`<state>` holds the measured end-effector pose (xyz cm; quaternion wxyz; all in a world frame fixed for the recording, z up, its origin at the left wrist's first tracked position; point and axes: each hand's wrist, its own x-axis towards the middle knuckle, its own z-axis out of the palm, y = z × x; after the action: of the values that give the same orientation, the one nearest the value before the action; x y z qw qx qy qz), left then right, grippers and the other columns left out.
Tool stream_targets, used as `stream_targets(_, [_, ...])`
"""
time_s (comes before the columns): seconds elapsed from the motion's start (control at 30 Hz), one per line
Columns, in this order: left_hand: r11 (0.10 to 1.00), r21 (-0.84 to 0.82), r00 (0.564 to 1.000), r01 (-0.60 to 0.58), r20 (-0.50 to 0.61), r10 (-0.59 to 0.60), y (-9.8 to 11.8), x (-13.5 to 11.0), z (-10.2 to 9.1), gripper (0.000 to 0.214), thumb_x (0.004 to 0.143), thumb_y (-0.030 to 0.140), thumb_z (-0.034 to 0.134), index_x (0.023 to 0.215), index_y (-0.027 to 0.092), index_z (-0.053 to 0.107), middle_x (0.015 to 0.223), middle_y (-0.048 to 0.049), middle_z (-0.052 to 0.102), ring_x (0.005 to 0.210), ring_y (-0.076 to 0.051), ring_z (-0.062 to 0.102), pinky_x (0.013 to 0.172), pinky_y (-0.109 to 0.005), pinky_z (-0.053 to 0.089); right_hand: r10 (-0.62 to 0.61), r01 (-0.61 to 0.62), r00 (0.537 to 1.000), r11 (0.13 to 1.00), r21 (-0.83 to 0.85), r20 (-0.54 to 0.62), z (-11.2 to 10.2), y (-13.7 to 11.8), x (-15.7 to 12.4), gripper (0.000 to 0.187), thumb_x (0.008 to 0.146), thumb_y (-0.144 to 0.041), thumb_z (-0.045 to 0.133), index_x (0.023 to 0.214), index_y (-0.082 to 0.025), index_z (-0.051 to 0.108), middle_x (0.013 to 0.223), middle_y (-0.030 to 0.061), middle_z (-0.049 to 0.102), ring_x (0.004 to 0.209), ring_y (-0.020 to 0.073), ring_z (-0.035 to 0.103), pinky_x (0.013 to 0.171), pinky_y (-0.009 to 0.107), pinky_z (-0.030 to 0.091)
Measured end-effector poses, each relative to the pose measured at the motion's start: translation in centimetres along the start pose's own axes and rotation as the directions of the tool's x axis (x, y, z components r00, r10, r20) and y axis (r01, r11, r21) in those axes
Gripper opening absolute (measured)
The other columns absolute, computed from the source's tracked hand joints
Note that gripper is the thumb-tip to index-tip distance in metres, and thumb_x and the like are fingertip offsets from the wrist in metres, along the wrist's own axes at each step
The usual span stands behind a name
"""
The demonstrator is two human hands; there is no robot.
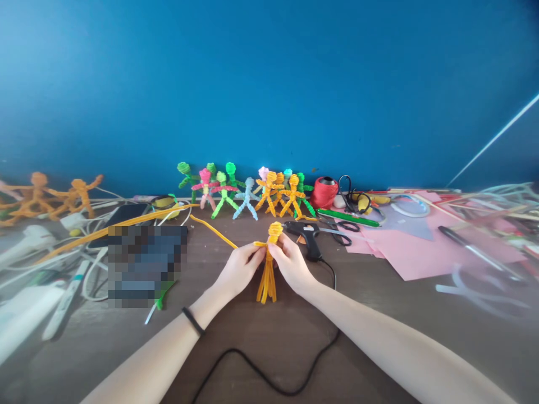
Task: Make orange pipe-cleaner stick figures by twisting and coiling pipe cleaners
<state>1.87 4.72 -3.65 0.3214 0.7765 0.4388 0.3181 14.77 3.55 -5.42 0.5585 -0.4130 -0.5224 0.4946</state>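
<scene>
Between my two hands is an orange pipe-cleaner figure [275, 231], upright, with a coiled head and several loose strands [266, 283] hanging below. My right hand [293, 265] is closed in a pinch around its neck, just under the head. My left hand [241, 269] is closed beside it, thumb and finger pinching an orange pipe cleaner [217, 232]. One length of that pipe cleaner sticks out to the upper left, and a short piece shows at the fingertips against the figure. The fingers partly hide the figure's middle.
Finished pipe-cleaner figures [222, 193] in several colours lean along the blue wall [269, 84]. A black glue gun [310, 238] lies behind my right hand, its cable [269, 381] curving toward me. Pink paper [404, 255] and red string [323, 193] are right; a pixelated dark object [147, 264] and cables are left.
</scene>
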Motion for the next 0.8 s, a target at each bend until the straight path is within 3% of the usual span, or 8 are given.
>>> stream_targets(0.23, [1.0, 0.013, 1.0, 0.022, 0.0, -0.022, -0.05, -0.11, -0.01, 0.032, 0.084, 0.03, 0.036, 0.06, 0.016, 0.051, 0.056, 0.0036, 0.048, 0.054, -0.01, 0.045, 0.053, -0.02, 0.036, 0.017, -0.017, 1.0, 1.0, 0.01, 0.014, 0.05, -0.19, -0.07, 0.006, 0.075, -0.024, 0.044, 0.077, -0.018, 0.044, 0.067, -0.0029, 0.045, 0.057, 0.0093, 0.043, 0.049, 0.021, 0.035])
stream_targets(0.8, [1.0, 0.002, 1.0, -0.017, 0.021, 0.017, 0.2, -0.29, 0.04, 0.026, 0.084, 0.029, 0.038, 0.078, 0.017, 0.061, 0.07, 0.0009, 0.061, 0.062, -0.012, 0.053, 0.061, -0.021, 0.041, -0.058, 0.058, 0.998, 0.997, -0.058, -0.001, -0.09, 0.07, -0.02, 0.003, 0.074, -0.02, 0.043, 0.075, -0.018, 0.044, 0.067, -0.0027, 0.044, 0.062, 0.0109, 0.045, 0.058, 0.023, 0.038])
